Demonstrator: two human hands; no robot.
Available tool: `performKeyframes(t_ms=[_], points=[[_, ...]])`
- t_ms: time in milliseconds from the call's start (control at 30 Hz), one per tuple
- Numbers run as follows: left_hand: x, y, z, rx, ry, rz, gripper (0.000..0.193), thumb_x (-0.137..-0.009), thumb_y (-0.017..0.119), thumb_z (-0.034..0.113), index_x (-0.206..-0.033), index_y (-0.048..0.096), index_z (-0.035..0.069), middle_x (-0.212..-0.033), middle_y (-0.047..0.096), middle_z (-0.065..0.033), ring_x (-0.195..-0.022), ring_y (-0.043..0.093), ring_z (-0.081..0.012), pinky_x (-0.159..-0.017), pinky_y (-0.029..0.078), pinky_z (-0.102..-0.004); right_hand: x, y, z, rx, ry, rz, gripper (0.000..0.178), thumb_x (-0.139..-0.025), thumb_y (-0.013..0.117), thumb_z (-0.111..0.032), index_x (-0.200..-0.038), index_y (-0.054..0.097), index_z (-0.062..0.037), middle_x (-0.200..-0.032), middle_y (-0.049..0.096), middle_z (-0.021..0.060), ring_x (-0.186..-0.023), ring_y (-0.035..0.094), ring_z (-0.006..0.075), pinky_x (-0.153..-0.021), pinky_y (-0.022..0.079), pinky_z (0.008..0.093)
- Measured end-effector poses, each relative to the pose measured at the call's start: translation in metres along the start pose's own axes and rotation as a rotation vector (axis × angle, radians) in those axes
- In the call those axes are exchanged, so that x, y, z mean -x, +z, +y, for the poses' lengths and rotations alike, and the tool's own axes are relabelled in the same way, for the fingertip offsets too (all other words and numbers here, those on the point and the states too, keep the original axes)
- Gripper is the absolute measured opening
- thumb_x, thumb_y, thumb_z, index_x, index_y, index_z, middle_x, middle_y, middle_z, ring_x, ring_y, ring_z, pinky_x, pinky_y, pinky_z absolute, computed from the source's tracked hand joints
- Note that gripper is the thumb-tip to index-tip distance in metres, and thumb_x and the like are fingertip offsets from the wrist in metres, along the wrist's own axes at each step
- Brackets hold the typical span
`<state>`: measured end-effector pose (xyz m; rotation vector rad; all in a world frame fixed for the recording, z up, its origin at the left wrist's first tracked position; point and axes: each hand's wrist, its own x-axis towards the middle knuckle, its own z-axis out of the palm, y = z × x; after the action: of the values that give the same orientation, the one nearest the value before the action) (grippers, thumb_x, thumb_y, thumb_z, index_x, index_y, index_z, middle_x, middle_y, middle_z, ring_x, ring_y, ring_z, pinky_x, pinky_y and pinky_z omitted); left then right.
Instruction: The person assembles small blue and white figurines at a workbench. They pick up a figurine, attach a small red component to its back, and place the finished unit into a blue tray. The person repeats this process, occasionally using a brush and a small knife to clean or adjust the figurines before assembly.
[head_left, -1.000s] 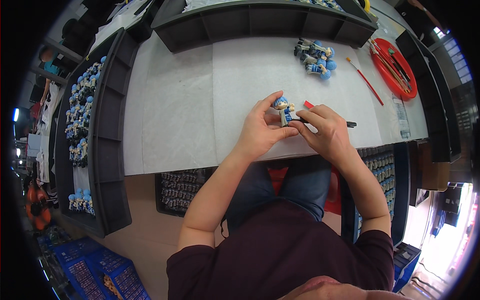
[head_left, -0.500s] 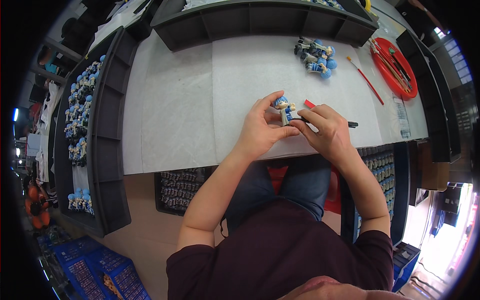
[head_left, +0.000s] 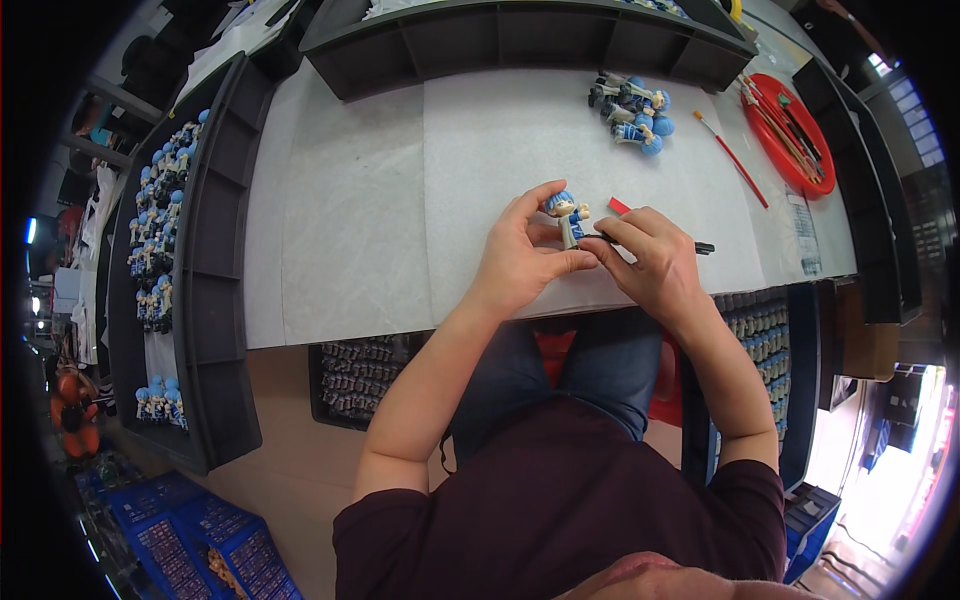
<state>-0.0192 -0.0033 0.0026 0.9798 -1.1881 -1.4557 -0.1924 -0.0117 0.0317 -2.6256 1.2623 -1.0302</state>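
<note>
A small blue-haired figurine [head_left: 566,222] in white and blue stands upright between the fingers and thumb of my left hand [head_left: 523,255], above the near part of the table. My right hand [head_left: 652,258] is closed round a slim black pen-like tool [head_left: 705,248]. The tool's back end sticks out to the right of the hand, and its front points at the figurine's lower body. My right fingertips are close to the figurine, and they hide whether the tip touches it. A red flat piece [head_left: 619,206] lies just beyond my right hand, partly covered by it.
Several similar figurines [head_left: 638,118] lie at the far right of the white-covered table [head_left: 350,220]. Nearby are a red-handled paintbrush [head_left: 742,172] and a red dish [head_left: 822,170] of brushes. Dark crates stand at the left [head_left: 215,260] and far side [head_left: 520,45].
Almost nothing differs. The figurine has shifted very slightly to the left in my left hand, and the right hand keeps its grip on the tool.
</note>
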Motion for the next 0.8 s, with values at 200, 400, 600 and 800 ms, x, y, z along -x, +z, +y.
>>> performKeyframes(t_ms=[200,400,600,800], points=[[0.0001,-0.0002,0.0014,-0.023,-0.001,0.007,0.078,-0.064,0.080,0.000,-0.130,0.038,0.000,-0.114,0.044,-0.0118,-0.093,0.058,-0.0186,-0.075,0.055,-0.0292,0.0006,0.0023,-0.0018,0.003,0.041,0.022,0.019,-0.070,0.074,-0.020,-0.081,0.066,-0.0061,-0.068,0.059,0.0053,-0.065,0.059,0.0210,-0.054,0.048,0.0322],[0.0006,0.0004,0.0027,-0.008,-0.002,0.015,0.079,-0.063,0.080,0.000,-0.130,0.038,-0.001,-0.112,0.047,-0.0116,-0.092,0.059,-0.0186,-0.075,0.054,-0.0290,0.0001,0.0012,0.0002,-0.018,0.018,0.014,0.019,-0.070,0.074,-0.021,-0.080,0.066,-0.0068,-0.068,0.059,0.0053,-0.065,0.059,0.0214,-0.054,0.048,0.0326],[0.0009,0.0005,0.0039,-0.016,-0.002,0.018,0.078,-0.063,0.080,0.000,-0.129,0.039,-0.001,-0.111,0.047,-0.0113,-0.091,0.060,-0.0185,-0.075,0.054,-0.0292,0.0004,0.0036,-0.0006,-0.022,0.058,0.012,0.019,-0.070,0.074,-0.021,-0.079,0.066,-0.0070,-0.068,0.059,0.0063,-0.063,0.059,0.0220,-0.054,0.047,0.0327],[0.0005,0.0001,0.0041,-0.022,0.000,0.022,0.078,-0.063,0.080,0.000,-0.129,0.039,-0.001,-0.112,0.047,-0.0111,-0.091,0.060,-0.0185,-0.074,0.054,-0.0288,0.0011,0.0036,0.0007,-0.045,0.058,0.012,0.019,-0.070,0.074,-0.022,-0.079,0.066,-0.0066,-0.068,0.059,0.0071,-0.063,0.058,0.0227,-0.053,0.047,0.0334]])
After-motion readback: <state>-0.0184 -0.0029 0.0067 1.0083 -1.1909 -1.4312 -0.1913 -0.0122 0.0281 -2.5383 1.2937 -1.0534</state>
